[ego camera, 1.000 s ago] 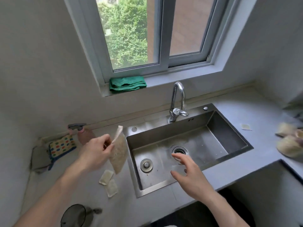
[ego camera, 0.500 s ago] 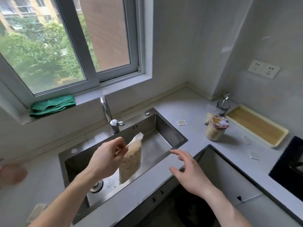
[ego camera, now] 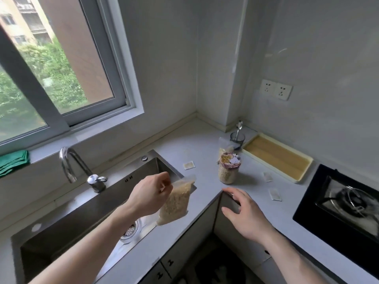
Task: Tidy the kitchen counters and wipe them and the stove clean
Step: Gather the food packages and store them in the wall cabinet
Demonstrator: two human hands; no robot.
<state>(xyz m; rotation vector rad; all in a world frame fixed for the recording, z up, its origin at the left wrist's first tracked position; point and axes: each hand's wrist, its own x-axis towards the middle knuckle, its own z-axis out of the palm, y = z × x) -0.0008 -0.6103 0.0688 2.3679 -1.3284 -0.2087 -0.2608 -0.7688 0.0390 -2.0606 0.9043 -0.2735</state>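
View's swung further right vs half a sec ago: stove (ego camera: 346, 203) now mostly in frame at the right edge, green cloth (ego camera: 13, 161) on the sill nearly cut off at the left. Left hand (ego camera: 148, 194) w/ the bag of grains (ego camera: 176, 201) has shifted toward the sink's (ego camera: 67, 220) right end; bag hangs over that corner, above the counter (ego camera: 207, 148) edge. Room-wise: back corner of the counter is bare between the small packet (ego camera: 189, 165) and the jar (ego camera: 228, 168); yellow tray (ego camera: 276, 157) sits along the right wall, two more packets (ego camera: 274, 194) near it. Left hand pinches the bag's top corner, thumb + fingers. Right hand (ego camera: 245, 214) is loose, fingers spread, holding nothing, hovering over the counter's inner corner.
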